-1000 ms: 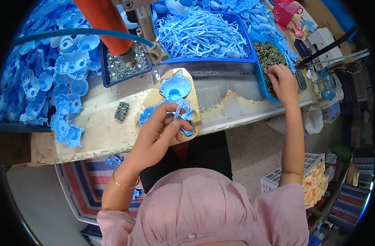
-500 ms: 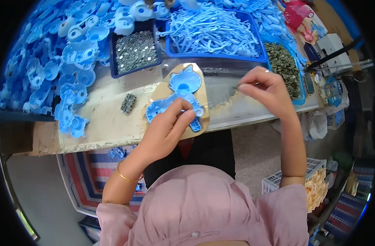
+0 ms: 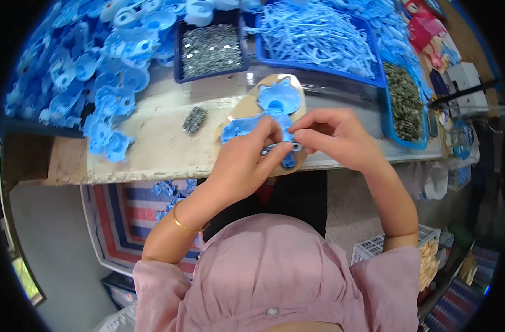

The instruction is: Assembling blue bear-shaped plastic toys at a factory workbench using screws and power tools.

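Note:
In front of me, a light-blue plastic toy shell (image 3: 277,98) with a round, pointed-edged head lies hollow side up in a tan board-like holder (image 3: 246,105) at the table's front edge. My left hand (image 3: 244,157) rests over the shell's lower part, thumb and fingers closed in a pinch; what is between them is hidden. From the right, my right hand (image 3: 335,138) touches the shell near its middle, thumb and forefinger pressed together. Whatever it pinches is too small to make out. A small heap of metal pieces (image 3: 195,120) lies left of the holder.
Behind the holder stand a dark-blue tray (image 3: 211,76) of small metal pieces and a blue tray (image 3: 324,71) of long light-blue strips. A light-blue bin (image 3: 392,119) of dull metal parts is at the right. Blue shells (image 3: 106,119) pile up at the left.
My right hand has come left and down from beside the bin of dull metal parts to the shell. My left hand remains over the shell, still pinched. The whole view has shifted slightly.

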`<state>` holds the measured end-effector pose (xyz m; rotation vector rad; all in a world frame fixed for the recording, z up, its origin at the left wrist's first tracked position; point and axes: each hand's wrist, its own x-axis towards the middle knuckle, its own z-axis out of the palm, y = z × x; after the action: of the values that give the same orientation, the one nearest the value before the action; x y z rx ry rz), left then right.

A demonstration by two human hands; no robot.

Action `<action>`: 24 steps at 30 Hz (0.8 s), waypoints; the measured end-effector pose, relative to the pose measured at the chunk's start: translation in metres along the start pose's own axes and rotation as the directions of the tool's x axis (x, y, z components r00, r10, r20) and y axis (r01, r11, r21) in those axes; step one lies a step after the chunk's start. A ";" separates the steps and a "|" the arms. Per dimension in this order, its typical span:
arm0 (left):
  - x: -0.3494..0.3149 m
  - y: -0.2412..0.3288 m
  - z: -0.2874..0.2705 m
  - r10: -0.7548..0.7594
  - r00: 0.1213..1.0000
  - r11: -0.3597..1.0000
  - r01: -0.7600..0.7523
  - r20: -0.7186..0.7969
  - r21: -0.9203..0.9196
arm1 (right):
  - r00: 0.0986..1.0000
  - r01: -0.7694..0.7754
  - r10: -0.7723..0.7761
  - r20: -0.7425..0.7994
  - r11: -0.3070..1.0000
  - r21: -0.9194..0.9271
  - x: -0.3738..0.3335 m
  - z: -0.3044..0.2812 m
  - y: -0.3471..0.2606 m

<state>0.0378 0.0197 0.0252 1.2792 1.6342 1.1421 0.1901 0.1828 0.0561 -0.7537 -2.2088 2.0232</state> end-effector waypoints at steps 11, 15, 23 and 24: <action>-0.010 0.002 0.010 0.113 0.973 0.913 -0.022 -0.200 0.408 | 0.934 0.301 -0.348 -0.082 0.890 -0.342 -0.004 0.021 0.006; -0.005 -0.001 0.005 -0.026 0.999 0.991 0.030 -0.032 0.130 | 0.980 0.199 -0.197 0.031 0.971 -0.133 -0.012 0.003 0.004; -0.023 -0.002 -0.007 -0.084 0.985 0.996 0.085 -0.151 0.003 | 0.945 0.323 -0.326 0.003 0.933 -0.160 -0.009 0.028 -0.005; -0.022 -0.006 -0.006 -0.033 0.991 0.997 0.042 -0.133 0.065 | 0.956 0.289 -0.291 0.018 0.934 -0.209 -0.009 0.029 -0.006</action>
<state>0.0346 -0.0034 0.0221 1.2321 1.8000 1.1791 0.1853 0.1525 0.0604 -0.4178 -2.3860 1.6633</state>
